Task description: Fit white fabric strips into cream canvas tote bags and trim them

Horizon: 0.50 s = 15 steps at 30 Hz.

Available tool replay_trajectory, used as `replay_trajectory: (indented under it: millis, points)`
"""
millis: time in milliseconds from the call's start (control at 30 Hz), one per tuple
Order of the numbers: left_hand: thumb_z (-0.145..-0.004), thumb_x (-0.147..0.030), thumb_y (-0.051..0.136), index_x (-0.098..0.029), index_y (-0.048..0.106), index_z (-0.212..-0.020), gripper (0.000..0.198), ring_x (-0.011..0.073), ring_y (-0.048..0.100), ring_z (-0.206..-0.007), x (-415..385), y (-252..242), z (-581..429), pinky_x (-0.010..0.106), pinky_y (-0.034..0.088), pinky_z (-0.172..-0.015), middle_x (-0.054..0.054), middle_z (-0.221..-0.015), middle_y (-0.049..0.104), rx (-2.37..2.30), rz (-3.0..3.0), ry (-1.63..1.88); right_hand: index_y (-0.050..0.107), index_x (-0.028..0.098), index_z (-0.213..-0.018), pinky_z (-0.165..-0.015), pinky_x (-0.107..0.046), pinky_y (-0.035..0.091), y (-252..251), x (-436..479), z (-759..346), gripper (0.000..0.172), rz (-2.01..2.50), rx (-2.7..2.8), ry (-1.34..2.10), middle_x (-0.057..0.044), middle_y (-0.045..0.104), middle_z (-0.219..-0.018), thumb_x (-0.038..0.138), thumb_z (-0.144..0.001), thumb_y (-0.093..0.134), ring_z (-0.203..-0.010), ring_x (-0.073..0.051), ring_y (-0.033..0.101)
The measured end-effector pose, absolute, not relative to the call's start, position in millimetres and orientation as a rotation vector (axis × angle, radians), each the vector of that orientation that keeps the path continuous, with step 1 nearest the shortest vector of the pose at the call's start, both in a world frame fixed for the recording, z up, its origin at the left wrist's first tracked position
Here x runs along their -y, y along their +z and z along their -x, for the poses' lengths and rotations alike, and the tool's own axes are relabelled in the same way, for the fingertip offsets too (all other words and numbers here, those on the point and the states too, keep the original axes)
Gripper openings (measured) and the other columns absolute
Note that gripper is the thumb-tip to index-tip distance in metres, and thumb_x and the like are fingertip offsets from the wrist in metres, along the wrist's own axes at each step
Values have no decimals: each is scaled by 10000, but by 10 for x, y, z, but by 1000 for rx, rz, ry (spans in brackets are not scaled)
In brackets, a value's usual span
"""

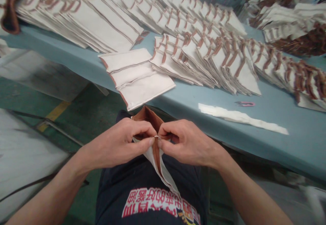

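Note:
Both hands meet over my lap on one sewn fabric piece, cream on one face and brown on the other. My left hand pinches its upper edge between thumb and forefinger. Right beside it, my right hand pinches the same edge, the fingertips of the two hands almost touching. Below the fingers the piece hangs down as a narrow fold, and behind them a brown part of it stands open. Just beyond lies a flat cream piece with brown edging, its near corner sticking out past the table's edge.
The blue-covered table carries long overlapping rows of cream pieces with brown edging. Pink thread snips lie near a white fabric strip. Brown and cream scraps are heaped at the far right. A metal frame stands at left.

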<state>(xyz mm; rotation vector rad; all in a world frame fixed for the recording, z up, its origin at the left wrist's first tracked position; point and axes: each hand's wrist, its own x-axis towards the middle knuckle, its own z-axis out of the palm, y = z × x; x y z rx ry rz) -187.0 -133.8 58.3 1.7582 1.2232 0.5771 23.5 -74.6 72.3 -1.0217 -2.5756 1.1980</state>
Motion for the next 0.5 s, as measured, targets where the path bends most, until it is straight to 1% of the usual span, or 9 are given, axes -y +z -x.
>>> replay_trajectory:
  millis: [100,233,300,400,500]
  points:
    - [-912,-163,575,-157,747,-835,189,93,531,-567,1332,574,1844,201,352,-529,-37,-661,661,-1256,-1798,596,604,179,-661,-574,-261,231,735,727,-211,168,1032,2595,1184,82,471,-576,109,-805,656,-543,-84,373]
    - [-883,-126,554,-148,734,-808,197,75,486,-531,1277,594,1821,194,330,-514,-54,-619,604,-1284,-1910,663,593,181,-659,-567,-260,224,764,630,-180,168,1071,2640,1201,80,455,-573,120,-811,633,-544,-85,373]
    - [-876,-113,546,-143,727,-793,201,73,510,-548,1240,615,1811,187,346,-536,-51,-633,619,-1298,-1971,713,583,182,-652,-562,-262,220,789,563,-173,174,1073,2663,1179,78,446,-575,142,-817,626,-547,-86,365]
    - [-904,-132,553,-147,732,-830,194,71,556,-571,1190,638,1802,172,380,-562,-49,-670,665,-1309,-1973,765,566,188,-653,-545,-258,224,830,469,-175,187,1063,2673,1230,77,430,-576,197,-833,614,-548,-87,368]
    - [-922,-151,573,-154,740,-868,176,77,597,-607,1148,641,1803,168,415,-600,-44,-722,706,-1335,-1961,810,480,192,-613,-524,-265,201,867,407,-168,258,1055,2678,1227,76,367,-568,222,-844,591,-542,-87,332]
